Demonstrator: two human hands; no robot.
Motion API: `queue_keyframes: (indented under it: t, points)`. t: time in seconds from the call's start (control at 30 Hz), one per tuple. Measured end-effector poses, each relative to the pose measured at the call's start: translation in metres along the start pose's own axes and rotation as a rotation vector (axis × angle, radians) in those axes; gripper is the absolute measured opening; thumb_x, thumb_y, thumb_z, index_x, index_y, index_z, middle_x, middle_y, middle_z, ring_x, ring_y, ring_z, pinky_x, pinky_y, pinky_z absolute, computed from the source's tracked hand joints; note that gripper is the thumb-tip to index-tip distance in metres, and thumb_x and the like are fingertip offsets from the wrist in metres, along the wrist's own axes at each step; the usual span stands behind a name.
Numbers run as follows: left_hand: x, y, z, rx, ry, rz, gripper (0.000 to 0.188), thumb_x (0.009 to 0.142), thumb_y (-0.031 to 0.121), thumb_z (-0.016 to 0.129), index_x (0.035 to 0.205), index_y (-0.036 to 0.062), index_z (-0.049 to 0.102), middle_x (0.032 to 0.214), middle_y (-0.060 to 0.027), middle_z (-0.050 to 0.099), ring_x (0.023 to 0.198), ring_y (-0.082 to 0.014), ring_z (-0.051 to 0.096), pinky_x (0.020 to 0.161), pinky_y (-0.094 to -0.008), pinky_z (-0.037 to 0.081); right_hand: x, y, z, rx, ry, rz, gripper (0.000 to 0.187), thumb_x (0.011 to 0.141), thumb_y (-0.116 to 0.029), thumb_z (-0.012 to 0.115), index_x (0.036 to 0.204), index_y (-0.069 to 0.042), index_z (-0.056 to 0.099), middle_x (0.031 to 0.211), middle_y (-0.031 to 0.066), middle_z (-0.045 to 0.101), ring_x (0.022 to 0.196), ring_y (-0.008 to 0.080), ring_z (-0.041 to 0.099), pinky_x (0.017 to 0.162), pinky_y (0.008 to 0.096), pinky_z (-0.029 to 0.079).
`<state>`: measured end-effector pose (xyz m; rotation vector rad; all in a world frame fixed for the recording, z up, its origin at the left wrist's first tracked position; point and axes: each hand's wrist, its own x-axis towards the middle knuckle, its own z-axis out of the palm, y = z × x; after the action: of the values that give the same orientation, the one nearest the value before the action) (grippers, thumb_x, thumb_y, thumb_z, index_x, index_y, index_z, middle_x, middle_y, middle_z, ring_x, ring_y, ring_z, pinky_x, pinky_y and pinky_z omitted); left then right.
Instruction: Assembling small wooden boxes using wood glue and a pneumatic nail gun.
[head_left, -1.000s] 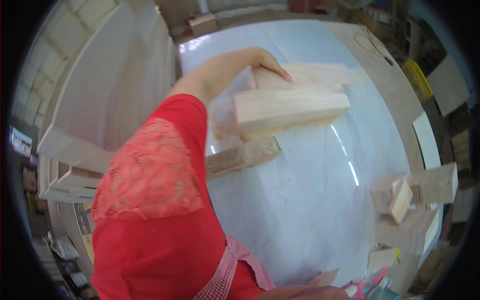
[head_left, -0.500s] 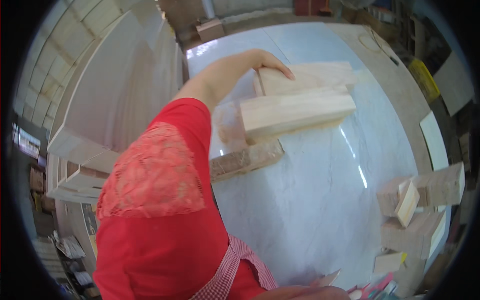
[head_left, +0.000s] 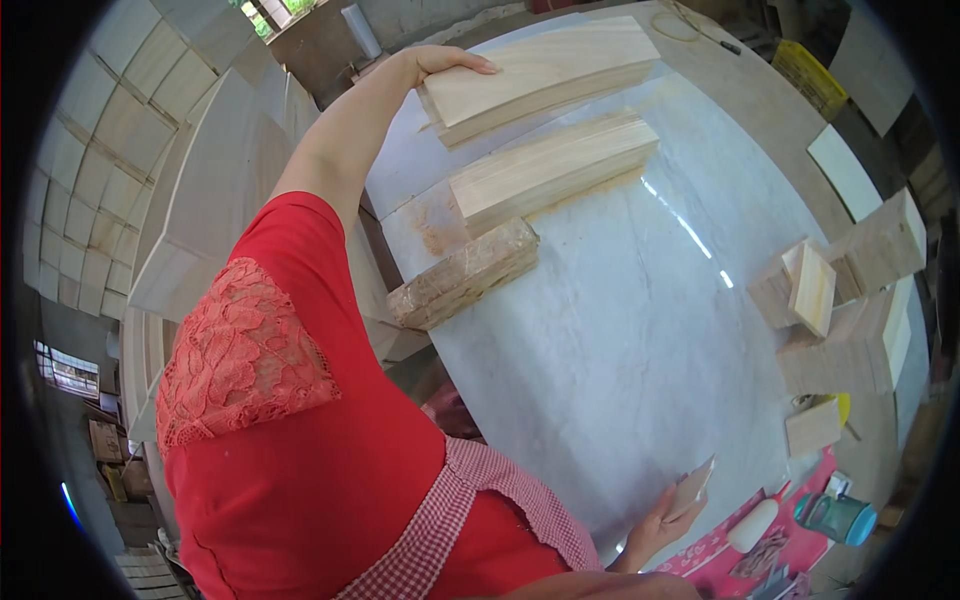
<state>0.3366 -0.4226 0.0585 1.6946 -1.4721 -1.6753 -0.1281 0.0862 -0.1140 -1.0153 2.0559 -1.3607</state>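
At the far side of the table, my left hand (head_left: 452, 62) grips the left end of a pale stack of wooden boards (head_left: 545, 75), its fingers over the top and its thumb hidden. A second pale stack of boards (head_left: 560, 165) lies nearer, apart from the first. Against its near left end rests a worn brown block (head_left: 465, 275), seemingly wrapped in tape or film. Low in the view, close to my body, my right hand (head_left: 655, 528) is closed on a small flat wooden piece (head_left: 692, 487), held up at a slant.
The glossy white marbled tabletop (head_left: 620, 350) carries sawdust by the stacks. Small wood pieces (head_left: 840, 345) are piled at the right. A pink cloth (head_left: 800, 545) with a white bottle (head_left: 752, 527) and a teal-lidded jar (head_left: 835, 517) lies lower right. Large panels (head_left: 210, 190) stand at left.
My left hand has shifted the far stack away from the nearer one, widening the gap between them. My view has tilted, and my right hand with the small wooden piece now shows.
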Motion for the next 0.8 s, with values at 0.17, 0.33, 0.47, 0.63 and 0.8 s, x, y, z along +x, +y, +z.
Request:
queue_keyframes:
  t: [0.17, 0.33, 0.47, 0.63, 0.8]
  points:
    - [-0.019, -0.017, 0.022, -0.134, -0.06, -0.029, 0.05, 0.082, 0.033, 0.076, 0.121, 0.0053, 0.063, 0.108, -0.0098, 0.07, 0.088, -0.0163, 0.07, 0.08, -0.0332, 0.058, 0.001, 0.009, -0.004, 0.056, 0.01, -0.05, 0.043, 0.096, -0.013, 0.058, 0.133, 0.004, 0.044, 0.124, 0.0155, 0.053, 0.113, 0.0262, 0.054, 0.1, 0.0373, 0.041]
    - [-0.026, -0.048, 0.05, -0.1, -0.024, -0.077, 0.051, 0.082, 0.033, 0.076, 0.122, 0.0059, 0.062, 0.107, -0.0089, 0.07, 0.088, -0.0163, 0.07, 0.082, -0.0324, 0.057, 0.005, 0.006, -0.003, 0.048, -0.003, -0.119, 0.041, 0.095, -0.015, 0.06, 0.13, 0.004, 0.047, 0.118, 0.0153, 0.057, 0.11, 0.024, 0.055, 0.097, 0.0344, 0.042]
    - [-0.033, -0.033, 0.046, -0.033, -0.081, -0.202, 0.052, 0.082, 0.034, 0.076, 0.123, 0.0053, 0.062, 0.109, -0.0093, 0.07, 0.091, -0.0164, 0.069, 0.083, -0.0326, 0.057, 0.005, 0.002, 0.001, 0.057, -0.001, -0.148, 0.041, 0.096, -0.016, 0.06, 0.129, 0.004, 0.048, 0.116, 0.015, 0.057, 0.109, 0.0237, 0.055, 0.096, 0.0347, 0.043]
    - [-0.027, -0.028, 0.047, 0.003, -0.139, -0.219, 0.056, 0.082, 0.034, 0.077, 0.126, 0.0046, 0.06, 0.119, -0.0111, 0.067, 0.103, -0.0176, 0.065, 0.094, -0.0345, 0.052, 0.004, 0.006, -0.002, 0.033, 0.025, -0.191, 0.041, 0.096, -0.017, 0.059, 0.129, 0.004, 0.049, 0.116, 0.0146, 0.056, 0.108, 0.0238, 0.056, 0.096, 0.0349, 0.043]
    - [-0.04, -0.005, 0.065, 0.269, -0.113, -0.156, 0.075, 0.078, 0.051, 0.076, 0.132, 0.0033, 0.055, 0.132, -0.0126, 0.058, 0.118, -0.0209, 0.058, 0.103, -0.0362, 0.044, 0.003, 0.008, 0.0, -0.003, 0.031, -0.233, 0.041, 0.096, -0.017, 0.06, 0.13, 0.004, 0.048, 0.117, 0.0151, 0.056, 0.108, 0.0243, 0.056, 0.095, 0.0349, 0.043]
